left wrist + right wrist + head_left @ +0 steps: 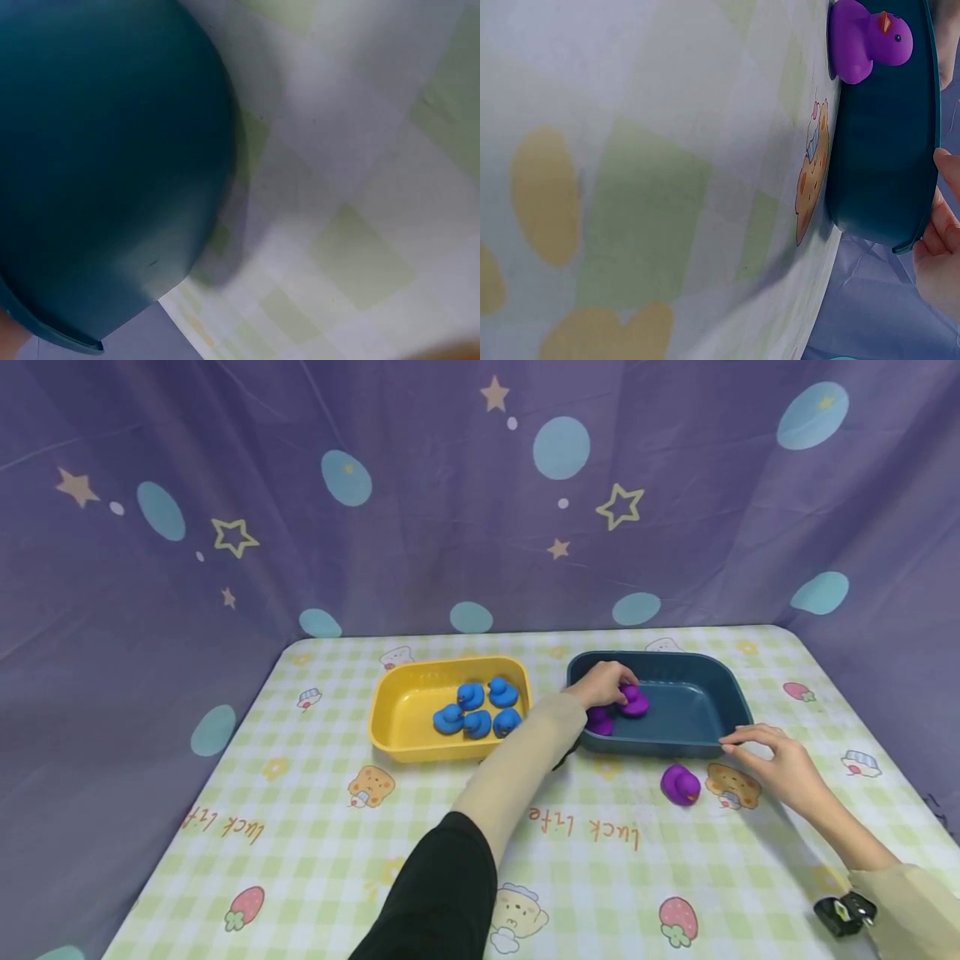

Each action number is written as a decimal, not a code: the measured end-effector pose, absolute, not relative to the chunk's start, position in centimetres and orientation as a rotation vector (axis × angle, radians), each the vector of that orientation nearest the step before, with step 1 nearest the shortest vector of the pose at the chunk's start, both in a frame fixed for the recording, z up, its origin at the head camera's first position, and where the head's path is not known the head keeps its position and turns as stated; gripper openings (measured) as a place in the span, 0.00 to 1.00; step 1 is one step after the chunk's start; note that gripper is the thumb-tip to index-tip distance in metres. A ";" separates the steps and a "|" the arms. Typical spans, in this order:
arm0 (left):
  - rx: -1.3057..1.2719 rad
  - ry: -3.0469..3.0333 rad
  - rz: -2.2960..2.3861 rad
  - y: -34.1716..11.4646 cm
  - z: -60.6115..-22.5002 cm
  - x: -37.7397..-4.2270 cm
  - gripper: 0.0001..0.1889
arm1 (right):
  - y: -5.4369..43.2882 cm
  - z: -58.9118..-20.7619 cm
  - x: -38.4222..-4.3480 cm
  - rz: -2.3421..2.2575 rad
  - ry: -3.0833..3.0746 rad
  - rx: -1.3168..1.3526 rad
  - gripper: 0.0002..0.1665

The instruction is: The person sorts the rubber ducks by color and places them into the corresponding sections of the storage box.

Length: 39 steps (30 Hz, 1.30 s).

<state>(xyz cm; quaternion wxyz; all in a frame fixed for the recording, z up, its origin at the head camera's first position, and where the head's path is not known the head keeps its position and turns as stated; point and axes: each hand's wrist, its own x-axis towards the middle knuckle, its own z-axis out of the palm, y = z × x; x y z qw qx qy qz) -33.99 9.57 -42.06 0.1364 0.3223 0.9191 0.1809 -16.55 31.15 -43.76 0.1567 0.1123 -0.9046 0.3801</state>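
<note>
In the head view my left hand (pixel 602 683) reaches into the dark teal bin (pixel 660 747), its thumb and fingers holding a purple rubber duck (pixel 635 702). Beside that one, partly hidden by the hand, sits another purple duck (pixel 599 722). My right hand (pixel 783 768) pinches the rim at the bin's near right corner. A third purple duck (pixel 681 785) stands on the tablecloth in front of the bin; the right wrist view shows this duck (pixel 870 41) against the teal wall. The left wrist view is filled by the bin's outer wall (pixel 112 150) and the cloth.
Left of the teal bin stands a yellow bin (pixel 405 752) with several blue rubber ducks (pixel 477 723) inside, and my left forearm crosses its right end. A checked tablecloth (pixel 315 860) covers the table. Behind hangs a purple curtain (pixel 450 543).
</note>
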 end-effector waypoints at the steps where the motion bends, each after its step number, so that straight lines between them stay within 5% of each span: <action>1: 0.939 2.670 0.528 9.4 -41.8 -33.6 0.20 | 31.1 -43.8 -16.6 1.086 -2.589 0.322 0.07; 17: 1.030 2.611 0.686 7.6 -39.3 -32.2 0.16 | 31.2 -43.8 -16.6 1.072 -2.600 0.316 0.07; 39: 1.328 2.370 0.854 5.9 -37.2 -25.8 0.15 | 31.0 -43.8 -16.5 1.087 -2.637 0.276 0.09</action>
